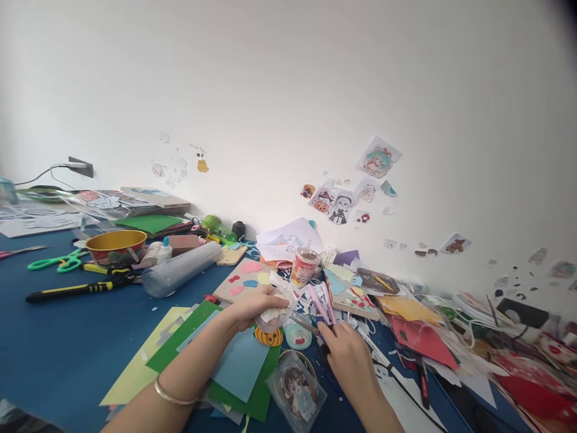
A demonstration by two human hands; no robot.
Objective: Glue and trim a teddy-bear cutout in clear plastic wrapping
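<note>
My left hand [253, 308] is closed on a crinkled white and clear piece [271, 317], perhaps paper with plastic film, above the middle of the table. In my right hand [350, 355] is a pair of scissors [305, 323], its blades pointing left at the piece's edge. I cannot tell whether the blades touch it. Below the piece lie an orange pumpkin cutout [269, 337] and a round pale blue face cutout [298, 335]. Nearer me is a clear-wrapped picture of a dark-haired figure [297, 391]. Pink pens [321, 304] lie just beyond the scissors.
A red cup [304, 267] stands behind my hands. Green and blue paper sheets [241, 367] lie under my left forearm. To the left are a gold-rimmed bowl [116, 248], a clear cylinder [183, 269], pliers [85, 290] and green-handled scissors [58, 261]. Red paper [424, 343] lies right.
</note>
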